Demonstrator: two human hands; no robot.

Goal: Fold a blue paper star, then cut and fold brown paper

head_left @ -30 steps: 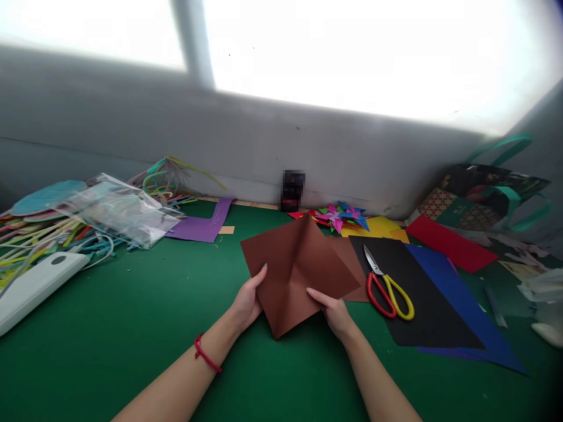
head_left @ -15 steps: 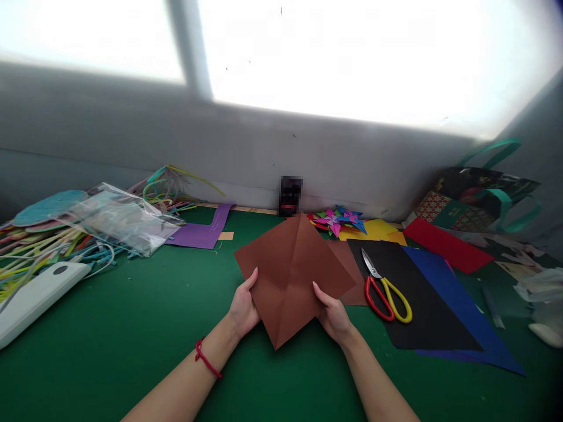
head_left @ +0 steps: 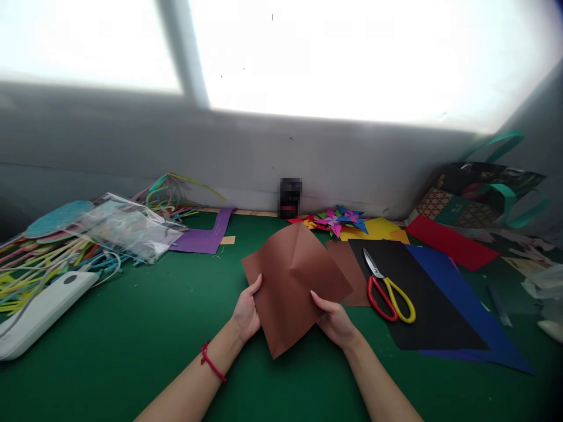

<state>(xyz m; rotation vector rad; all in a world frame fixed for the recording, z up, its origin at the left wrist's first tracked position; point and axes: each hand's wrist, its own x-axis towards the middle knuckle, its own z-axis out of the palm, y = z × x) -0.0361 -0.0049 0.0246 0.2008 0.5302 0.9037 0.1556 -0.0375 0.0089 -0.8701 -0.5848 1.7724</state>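
I hold a square sheet of brown paper (head_left: 292, 281) above the green mat (head_left: 132, 328), turned like a diamond, with a crease running down its middle. My left hand (head_left: 246, 313) grips its lower left edge, thumb on top. My right hand (head_left: 335, 321) grips the lower right edge in the same way. A red cord bracelet (head_left: 212, 363) circles my left wrist.
Red and yellow scissors (head_left: 387, 287) lie on a black sheet (head_left: 422, 310) beside blue, red and yellow sheets. Folded paper stars (head_left: 341, 218) sit by the wall. At the left are a clear bag (head_left: 127, 228), coloured strips, a purple sheet (head_left: 206, 237) and a white board (head_left: 39, 310).
The brown sheet has flattened out from its peaked fold and turned slightly. Both hands slid a little along its lower edges and kept hold.
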